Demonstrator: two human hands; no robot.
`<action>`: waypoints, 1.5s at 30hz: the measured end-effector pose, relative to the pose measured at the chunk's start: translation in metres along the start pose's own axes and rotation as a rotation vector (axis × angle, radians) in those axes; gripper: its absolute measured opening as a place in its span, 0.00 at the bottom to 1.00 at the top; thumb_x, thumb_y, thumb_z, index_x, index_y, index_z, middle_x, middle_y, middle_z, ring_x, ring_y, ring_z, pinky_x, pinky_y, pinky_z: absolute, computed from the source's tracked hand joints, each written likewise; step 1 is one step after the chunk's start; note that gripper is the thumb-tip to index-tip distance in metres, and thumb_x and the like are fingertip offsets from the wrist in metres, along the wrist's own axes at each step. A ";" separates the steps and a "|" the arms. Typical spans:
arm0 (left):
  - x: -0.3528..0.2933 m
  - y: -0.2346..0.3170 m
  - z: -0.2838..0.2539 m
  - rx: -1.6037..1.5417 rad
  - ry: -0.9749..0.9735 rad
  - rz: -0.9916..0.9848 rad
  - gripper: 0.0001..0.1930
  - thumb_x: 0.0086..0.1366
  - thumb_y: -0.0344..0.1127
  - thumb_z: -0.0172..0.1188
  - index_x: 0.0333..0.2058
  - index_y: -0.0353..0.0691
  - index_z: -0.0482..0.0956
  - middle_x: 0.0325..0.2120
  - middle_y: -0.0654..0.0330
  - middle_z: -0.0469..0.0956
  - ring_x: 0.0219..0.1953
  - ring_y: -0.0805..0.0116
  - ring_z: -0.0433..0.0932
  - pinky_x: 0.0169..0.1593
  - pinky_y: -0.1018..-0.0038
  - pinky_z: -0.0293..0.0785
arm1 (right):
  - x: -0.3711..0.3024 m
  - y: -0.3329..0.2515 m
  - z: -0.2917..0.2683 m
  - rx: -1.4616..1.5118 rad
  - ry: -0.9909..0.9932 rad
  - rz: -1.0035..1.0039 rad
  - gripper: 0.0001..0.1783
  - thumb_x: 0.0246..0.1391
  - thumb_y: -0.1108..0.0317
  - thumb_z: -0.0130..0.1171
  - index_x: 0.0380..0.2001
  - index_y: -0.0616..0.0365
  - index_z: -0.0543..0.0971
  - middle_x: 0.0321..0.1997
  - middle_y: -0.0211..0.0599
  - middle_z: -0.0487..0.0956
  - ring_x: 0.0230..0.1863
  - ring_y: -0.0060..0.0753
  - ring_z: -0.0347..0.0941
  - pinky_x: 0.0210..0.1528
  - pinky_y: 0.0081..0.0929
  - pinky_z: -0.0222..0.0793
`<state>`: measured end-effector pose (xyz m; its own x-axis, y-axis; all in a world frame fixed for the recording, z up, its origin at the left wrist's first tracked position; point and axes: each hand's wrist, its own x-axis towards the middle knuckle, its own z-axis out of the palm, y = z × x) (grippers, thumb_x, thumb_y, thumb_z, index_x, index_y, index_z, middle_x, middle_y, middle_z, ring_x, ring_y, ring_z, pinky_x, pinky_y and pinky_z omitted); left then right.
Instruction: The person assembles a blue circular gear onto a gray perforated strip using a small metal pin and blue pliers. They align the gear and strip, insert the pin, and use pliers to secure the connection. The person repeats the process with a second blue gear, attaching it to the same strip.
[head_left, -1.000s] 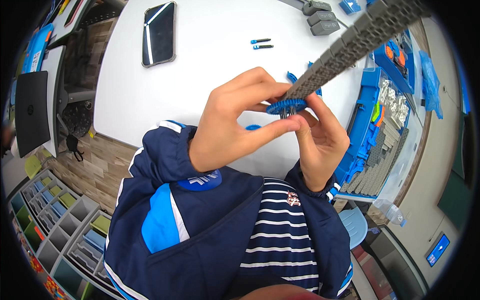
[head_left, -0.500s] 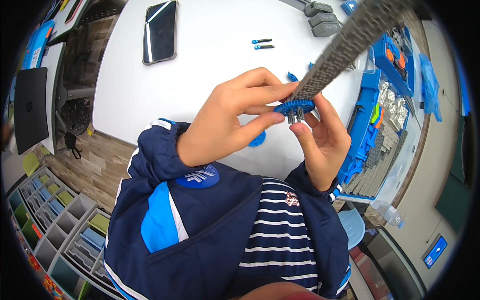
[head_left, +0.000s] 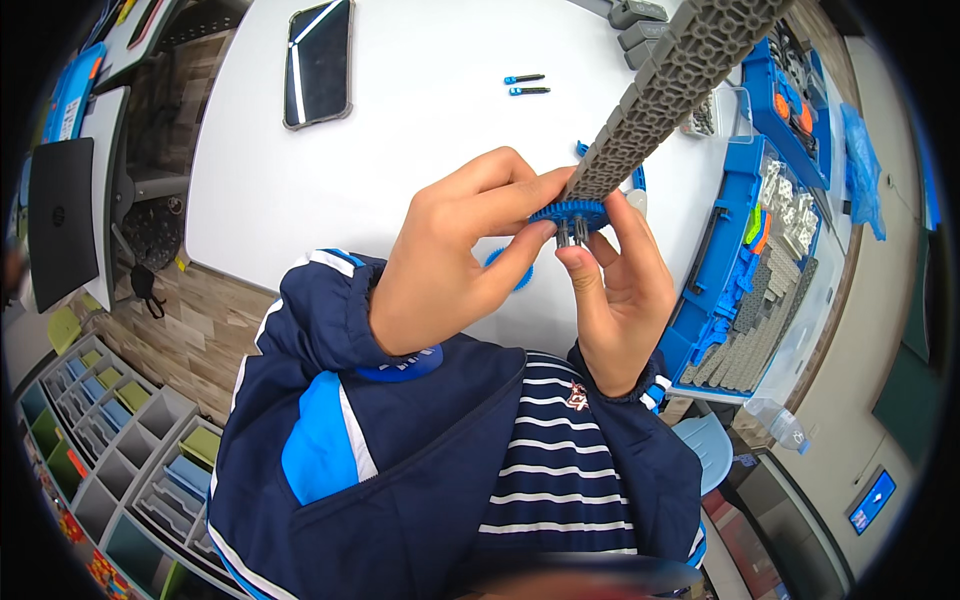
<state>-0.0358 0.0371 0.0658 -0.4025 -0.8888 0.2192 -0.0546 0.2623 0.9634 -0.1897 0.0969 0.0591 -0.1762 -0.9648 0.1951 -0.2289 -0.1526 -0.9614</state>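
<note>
A blue gear (head_left: 590,211) is held between my two hands at the lower end of a long grey beam (head_left: 680,85) made of building parts. The beam slants up to the far right. Two short dark grey pegs (head_left: 572,233) stick out of the gear's near side. My left hand (head_left: 450,250) pinches the gear's left edge between thumb and fingers. From the right, my right hand (head_left: 625,300) grips the gear, its thumb tip against the pegs. A second blue gear (head_left: 522,277) lies on the table, partly behind my left hand.
On the white table (head_left: 420,90) lie a phone (head_left: 318,65) and two blue-and-black rods (head_left: 528,91). Grey blocks (head_left: 640,38) stand at the back. A blue bin (head_left: 715,270) of building parts borders the right side, beside a clear tub (head_left: 705,118).
Both hands have shifted a little left and slightly down with the gear and beam. The gear stays gripped between them.
</note>
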 end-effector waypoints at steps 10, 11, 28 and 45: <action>-0.005 0.004 0.001 -0.030 -0.025 0.020 0.22 0.55 0.17 0.59 0.51 0.35 0.80 0.33 0.56 0.75 0.32 0.66 0.78 0.35 0.75 0.75 | -0.008 0.005 -0.003 0.084 -0.031 0.030 0.27 0.57 0.79 0.61 0.59 0.72 0.69 0.56 0.52 0.74 0.55 0.40 0.75 0.57 0.36 0.74; -0.003 0.001 0.000 -0.077 -0.034 0.012 0.22 0.55 0.18 0.59 0.50 0.35 0.80 0.34 0.56 0.76 0.34 0.66 0.79 0.36 0.76 0.77 | -0.006 0.007 -0.005 0.104 -0.056 0.024 0.27 0.58 0.78 0.61 0.60 0.71 0.69 0.57 0.52 0.74 0.56 0.40 0.74 0.58 0.36 0.73; 0.033 -0.089 -0.005 -0.584 0.183 -0.396 0.16 0.62 0.25 0.63 0.46 0.27 0.72 0.40 0.51 0.80 0.43 0.66 0.82 0.44 0.75 0.83 | 0.029 0.075 -0.024 -0.714 0.112 -0.206 0.18 0.52 0.70 0.66 0.47 0.62 0.79 0.48 0.45 0.78 0.51 0.45 0.73 0.54 0.36 0.70; 0.022 -0.077 0.011 -0.667 0.166 -0.376 0.26 0.63 0.27 0.62 0.59 0.38 0.66 0.46 0.55 0.78 0.45 0.65 0.82 0.49 0.70 0.80 | 0.033 0.033 -0.007 -0.294 0.037 -0.249 0.32 0.43 0.72 0.72 0.55 0.62 0.76 0.47 0.43 0.78 0.39 0.33 0.74 0.36 0.24 0.72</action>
<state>-0.0508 0.0010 -0.0056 -0.3211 -0.9315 -0.1710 0.4211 -0.3022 0.8552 -0.2099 0.0614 0.0349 -0.1142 -0.8968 0.4275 -0.5333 -0.3077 -0.7880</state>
